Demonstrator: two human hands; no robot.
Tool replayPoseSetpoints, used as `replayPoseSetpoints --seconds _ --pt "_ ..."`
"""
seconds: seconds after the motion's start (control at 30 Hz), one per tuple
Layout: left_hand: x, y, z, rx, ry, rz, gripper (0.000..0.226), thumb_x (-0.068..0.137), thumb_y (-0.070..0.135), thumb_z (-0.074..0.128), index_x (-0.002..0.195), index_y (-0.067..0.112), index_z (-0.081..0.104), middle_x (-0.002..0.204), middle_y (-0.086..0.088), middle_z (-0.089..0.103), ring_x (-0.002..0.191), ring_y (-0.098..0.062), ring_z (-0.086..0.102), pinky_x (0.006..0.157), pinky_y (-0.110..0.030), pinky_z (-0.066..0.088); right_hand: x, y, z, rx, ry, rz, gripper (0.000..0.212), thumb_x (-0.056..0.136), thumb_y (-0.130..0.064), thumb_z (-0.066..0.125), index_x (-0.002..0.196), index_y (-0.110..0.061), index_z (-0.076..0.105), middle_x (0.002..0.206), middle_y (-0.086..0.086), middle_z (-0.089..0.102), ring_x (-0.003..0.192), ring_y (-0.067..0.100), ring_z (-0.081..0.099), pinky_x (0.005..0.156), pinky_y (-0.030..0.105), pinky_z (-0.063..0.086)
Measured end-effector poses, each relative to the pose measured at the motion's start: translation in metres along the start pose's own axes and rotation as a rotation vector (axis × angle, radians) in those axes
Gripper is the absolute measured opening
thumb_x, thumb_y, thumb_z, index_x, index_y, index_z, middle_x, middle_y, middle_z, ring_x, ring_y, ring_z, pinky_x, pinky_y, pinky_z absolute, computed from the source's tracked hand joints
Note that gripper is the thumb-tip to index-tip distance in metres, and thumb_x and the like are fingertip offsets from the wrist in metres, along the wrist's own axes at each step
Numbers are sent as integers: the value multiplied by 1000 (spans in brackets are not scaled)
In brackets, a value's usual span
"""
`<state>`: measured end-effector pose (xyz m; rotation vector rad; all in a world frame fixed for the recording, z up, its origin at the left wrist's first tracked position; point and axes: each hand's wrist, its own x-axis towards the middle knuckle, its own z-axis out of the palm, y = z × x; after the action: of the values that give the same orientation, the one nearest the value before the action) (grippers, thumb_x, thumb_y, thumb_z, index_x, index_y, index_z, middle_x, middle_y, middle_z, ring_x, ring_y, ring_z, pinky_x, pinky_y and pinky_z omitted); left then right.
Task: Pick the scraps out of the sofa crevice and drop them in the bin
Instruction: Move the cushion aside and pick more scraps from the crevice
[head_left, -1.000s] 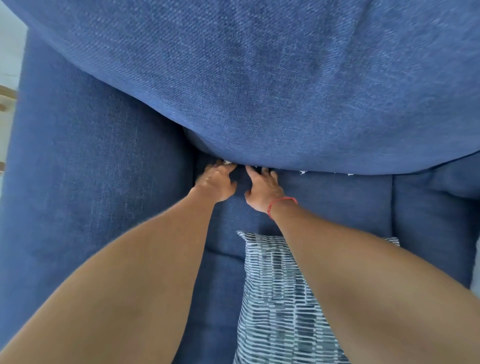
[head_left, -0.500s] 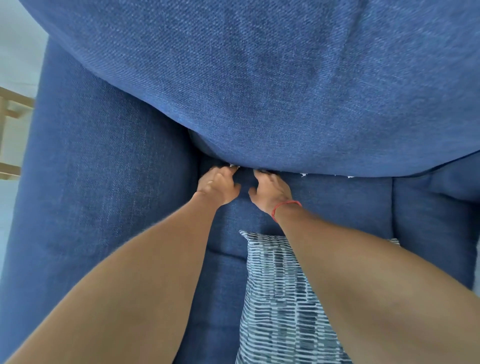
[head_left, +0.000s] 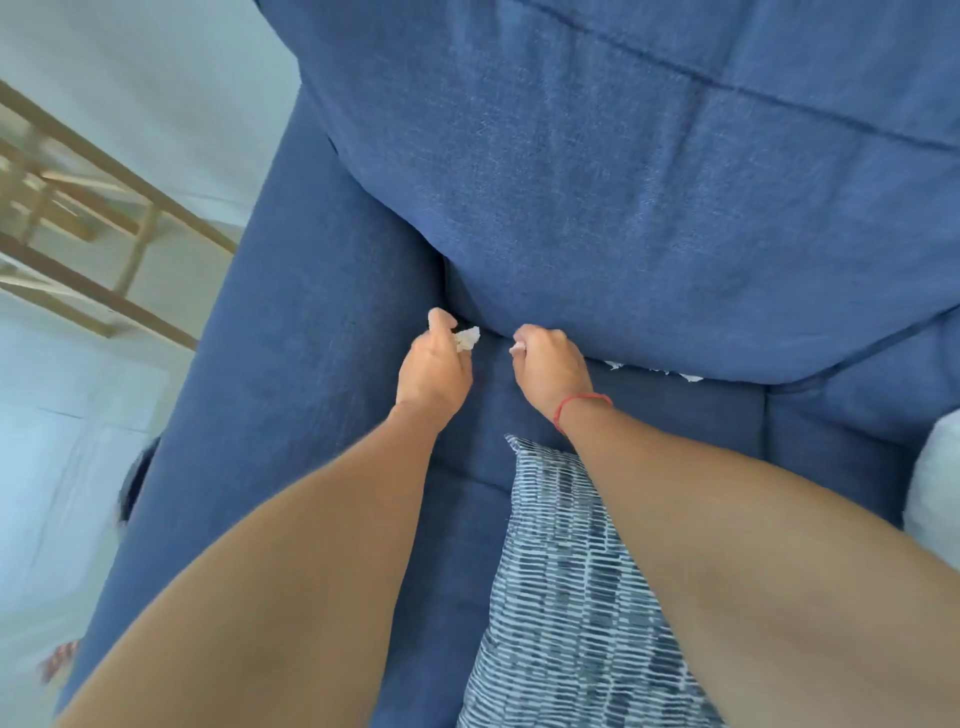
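Blue sofa (head_left: 649, 208): L grip (head_left: 434, 364) pinches scrap (head_left: 466, 339) pointing right; R grip (head_left: 550, 366) fisted, contents unclear

A crumpled white scrap (head_left: 466, 339) is pinched in fingers (head_left: 441, 325); more white scraps (head_left: 652, 370) line the crevice.

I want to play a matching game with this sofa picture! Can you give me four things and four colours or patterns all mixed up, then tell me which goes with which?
Things:
1. sofa back cushion
2. wrist string
3. throw pillow
4. scrap in the left hand

Colours:
A. red
B. white
C. plain dark blue
D. blue-and-white dashes

Right pairs: 1-C, 2-A, 3-D, 4-B.
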<state>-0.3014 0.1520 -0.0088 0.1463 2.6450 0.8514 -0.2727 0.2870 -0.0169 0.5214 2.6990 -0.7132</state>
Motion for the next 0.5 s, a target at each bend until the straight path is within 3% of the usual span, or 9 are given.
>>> replayPoseSetpoints --seconds 0.13,0.23,0.37,0.43,0.5 --pt "-13 -15 -53 -61 157 -54 18 97 18 49 110 6 52 96 -14 64 81 -31 58 68 -40 47 -10 -58 -16 -11 -12 -141 19 96 -13 46 99 -11 65 99 13 68 90 36 62 71 34 47" --pt "-29 -40 -94 -177 303 -143 15 96 21 52 101 10 59 95 -5 56 83 -26 56 69 -38 49 -15 -109 -15 -31 -11 -260 22 94 -13 47 99 -13 68 109 8 63 97 30 61 76 34 48" --pt "-56 -102 -152 -275 443 -322 21 95 23 55 98 7 68 100 -6 51 86 -20 52 75 -28 39 -25 -192 5 -22 -39 -385 24 93 -14 46 96 -13 70 108 8 58 94 29 61 72 31 46" --pt "-67 -142 -178 -311 467 -443 16 89 15 58 86 5 70 89 -14 59 78 -25 52 69 -30 41 -35 -234 24 -4 -70 -432 24 93 -13 47 98 -11 71 105 8 59 93 29 61 69 28 42" --pt "-83 -177 -197 -363 471 -565 25 86 9 58 61 12 57 63 -12 50 63 -24 41 58 -30 37 -48 -271 49 8 -126 -470 24 91 -12 49 97 -9 72 105 9 62 95 30 61 71 30 44"
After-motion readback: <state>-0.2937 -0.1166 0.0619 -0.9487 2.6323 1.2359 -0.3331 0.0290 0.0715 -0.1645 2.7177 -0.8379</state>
